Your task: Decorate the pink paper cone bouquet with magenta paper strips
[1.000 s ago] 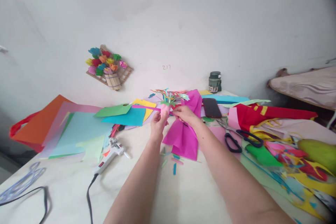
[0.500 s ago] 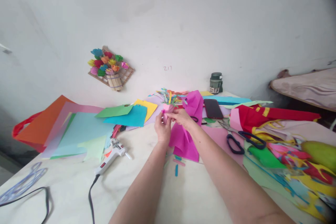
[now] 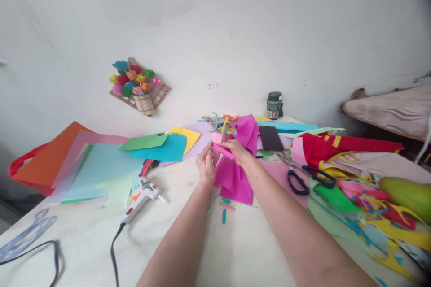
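My left hand (image 3: 206, 162) is closed at the left side of a small pink paper pot (image 3: 218, 136), pinching one end of a bright pink paper strip (image 3: 223, 150). Closed on the strip's other side is my right hand (image 3: 237, 152), at the pot's right. The strip runs across the front of the pot between my hands. Thin multicoloured paper flowers and leaves (image 3: 220, 123) stick out of the pot's top. Beneath and behind my hands lies a crumpled magenta paper sheet (image 3: 235, 181). My fingers hide part of the pot.
A white glue gun (image 3: 143, 199) with a black cord lies at left, near stacked coloured paper (image 3: 104, 170). To the right are dark-handled scissors (image 3: 308, 175), a phone (image 3: 271, 138) and paper scraps (image 3: 380, 206). A dark jar (image 3: 274, 105) stands by the wall.
The pink strip first stretched out left behind the pot; now it passes across the pot's front, held in both hands. The pot has turned, and my left hand has shifted slightly right.
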### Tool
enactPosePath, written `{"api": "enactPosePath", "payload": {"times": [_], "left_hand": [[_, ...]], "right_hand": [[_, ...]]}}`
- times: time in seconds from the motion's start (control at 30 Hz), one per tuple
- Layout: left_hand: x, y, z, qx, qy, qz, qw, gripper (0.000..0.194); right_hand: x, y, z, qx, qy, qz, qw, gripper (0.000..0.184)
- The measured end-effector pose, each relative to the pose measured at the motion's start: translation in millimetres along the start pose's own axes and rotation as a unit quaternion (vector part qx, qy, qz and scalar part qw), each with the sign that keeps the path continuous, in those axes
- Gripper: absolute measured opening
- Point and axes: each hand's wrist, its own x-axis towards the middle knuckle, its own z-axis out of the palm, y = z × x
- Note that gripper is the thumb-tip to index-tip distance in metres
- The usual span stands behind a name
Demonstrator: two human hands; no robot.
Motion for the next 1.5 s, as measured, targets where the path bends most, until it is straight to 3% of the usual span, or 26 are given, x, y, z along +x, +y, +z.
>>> {"api": "enactPosePath", "payload": {"times": [0.27,0.4,0.57,0.77,0.9,1.3,1.4,1.5], "left_hand": [[4.5,7.6,7.5,0.029,0.068,-0.037,0.997,0.032],[9.5,4.0,4.4,-0.011,0.063,-0.044,0.997,0.040],[13.3,7.3,-2.8,-0.078,0.010,-0.115,0.990,0.062],[13.7,9.2,-15.5,-0.118,-0.166,-0.220,0.954,0.043],[14.2,8.5,-18.8,-0.132,-0.197,-0.235,0.943,0.042],[15.1,15.1,-16.4,-0.176,-0.150,-0.249,0.941,0.049],[15.7,17.7,-16.6,-0.179,-0.125,-0.256,0.942,0.049],[16.8,18.2,-18.0,-0.174,-0.103,-0.250,0.947,0.049]], "right_hand": [[2.4,5.4,-5.0,-0.018,-0.043,0.028,0.999,0.024],[2.4,7.6,-6.9,-0.036,-0.066,0.025,0.997,0.020],[3.4,10.6,-9.0,-0.039,-0.103,0.010,0.994,0.015],[1.8,13.2,-6.5,-0.034,-0.118,0.034,0.992,0.022],[1.8,14.6,-5.2,-0.030,-0.120,0.028,0.992,0.028],[-3.5,6.0,-2.9,-0.086,-0.110,-0.018,0.990,0.030],[-4.2,4.1,-6.9,-0.074,-0.130,-0.006,0.989,0.028],[-3.7,2.8,-9.8,-0.096,-0.104,0.045,0.989,0.022]]}}
